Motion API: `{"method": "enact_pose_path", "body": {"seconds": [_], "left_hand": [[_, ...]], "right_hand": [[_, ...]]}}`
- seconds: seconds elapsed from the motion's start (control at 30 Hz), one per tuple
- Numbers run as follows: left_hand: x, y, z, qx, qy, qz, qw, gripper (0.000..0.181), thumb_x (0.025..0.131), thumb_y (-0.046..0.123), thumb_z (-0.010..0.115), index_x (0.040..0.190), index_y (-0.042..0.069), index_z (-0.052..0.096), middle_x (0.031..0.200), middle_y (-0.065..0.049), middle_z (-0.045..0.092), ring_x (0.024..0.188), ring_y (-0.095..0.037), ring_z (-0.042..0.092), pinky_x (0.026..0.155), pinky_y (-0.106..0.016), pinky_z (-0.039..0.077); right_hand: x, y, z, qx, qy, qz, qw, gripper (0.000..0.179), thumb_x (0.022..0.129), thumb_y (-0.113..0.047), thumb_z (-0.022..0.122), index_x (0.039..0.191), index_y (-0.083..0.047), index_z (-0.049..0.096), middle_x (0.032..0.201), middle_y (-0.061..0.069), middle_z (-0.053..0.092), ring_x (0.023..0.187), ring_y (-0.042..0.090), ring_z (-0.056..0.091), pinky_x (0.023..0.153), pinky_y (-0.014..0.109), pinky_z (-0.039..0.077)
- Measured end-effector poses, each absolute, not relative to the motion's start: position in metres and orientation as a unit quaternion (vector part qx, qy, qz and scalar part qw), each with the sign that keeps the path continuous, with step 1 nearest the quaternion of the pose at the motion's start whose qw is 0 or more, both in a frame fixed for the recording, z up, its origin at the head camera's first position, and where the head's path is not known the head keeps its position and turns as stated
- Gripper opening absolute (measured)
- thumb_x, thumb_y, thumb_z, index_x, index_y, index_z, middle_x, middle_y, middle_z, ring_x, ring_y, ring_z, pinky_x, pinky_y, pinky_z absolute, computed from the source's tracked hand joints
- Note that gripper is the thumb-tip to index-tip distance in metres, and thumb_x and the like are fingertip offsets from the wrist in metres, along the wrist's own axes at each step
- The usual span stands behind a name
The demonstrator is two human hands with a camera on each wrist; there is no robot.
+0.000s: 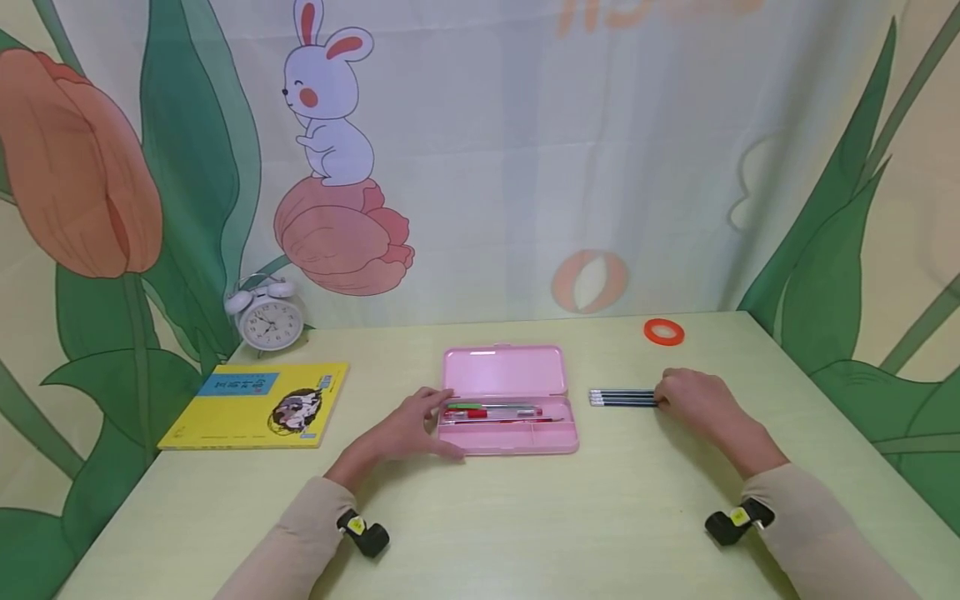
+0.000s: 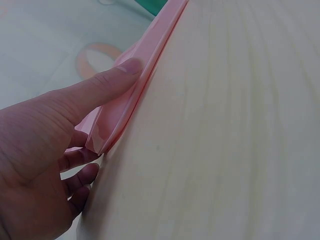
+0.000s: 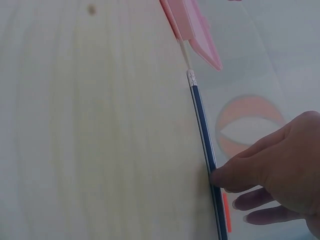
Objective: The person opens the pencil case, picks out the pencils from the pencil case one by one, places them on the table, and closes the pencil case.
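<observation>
One pale, grained bench (image 1: pixel 540 525) carried everything.

Biggest on it: yellow book (image 1: pixel 255 407), flat at the left, blue panel and a dark round picture on the cover.

Next, pink pencil case (image 1: pixel 510 438), mid-bench, right of the book. Glossy, slim rectangle, rounded corners. Lid (image 1: pixel 504 372) was hinged open on the far side; tray faced the person, divider toward its right. Long axis ran left-right, roughly parallel to the bench's far edge.

Left hand (image 1: pixel 411 427) held the case's left end: fingers and thumb apart from each other, thumb on the near edge, fingers round the end. Right hand (image 1: pixel 696 402) had thumb and fingers clamped on the right part of the pencils (image 1: pixel 622 398).

White twin-bell clock (image 1: pixel 270 323) stood at the far left, behind the book.

Pencils: dark blue, pale stripes, whitish tips. They lay side by side just right of the case, not touching it. Long axis also left-right; whitish tips pointed left at the case, other ends hidden by the hand. Looked like three, couldn't confirm.

Pens (image 1: pixel 510 412) in the tray, green and red among them, lay lengthwise.

Smallest: orange-red ring (image 1: pixel 664 342), flat near the far edge, beyond the right hand.
</observation>
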State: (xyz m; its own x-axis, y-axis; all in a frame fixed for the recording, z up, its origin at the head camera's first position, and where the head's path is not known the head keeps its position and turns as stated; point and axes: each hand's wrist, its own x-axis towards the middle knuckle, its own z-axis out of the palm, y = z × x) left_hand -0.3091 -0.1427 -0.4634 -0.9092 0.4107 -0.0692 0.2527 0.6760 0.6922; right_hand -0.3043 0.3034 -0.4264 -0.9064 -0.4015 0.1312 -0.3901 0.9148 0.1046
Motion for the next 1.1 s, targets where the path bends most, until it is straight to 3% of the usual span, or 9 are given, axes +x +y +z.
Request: {"method": "enact_pose_path", "body": {"seconds": [0.23,1.1], "left_hand": [[-0.308,-0.142,-0.462,0.183,0.911,0.354,0.106,0.110,0.066,0.050,0.092,0.156,0.018,0.038,0.150,-0.010,0.039,0.136,-0.031,0.039,0.110,-0.055,0.037],[-0.306,-0.142,-0.461,0.184,0.909,0.357,0.110,0.109,0.066,0.049,0.092,0.156,0.018,0.037,0.151,-0.010,0.038,0.137,-0.031,0.037,0.111,-0.056,0.035]], "right_hand": [[-0.303,0.304,-0.426,0.199,-0.976,-0.037,0.080,0.012,0.084,0.002,0.073,0.076,-0.007,0.073,0.069,0.000,0.052,0.064,0.018,0.044,0.056,0.030,0.041],[-0.300,0.292,-0.420,0.214,-0.972,-0.033,0.088,0.012,0.084,0.000,0.074,0.077,-0.008,0.069,0.069,0.000,0.051,0.063,0.017,0.044,0.054,0.028,0.041]]}}
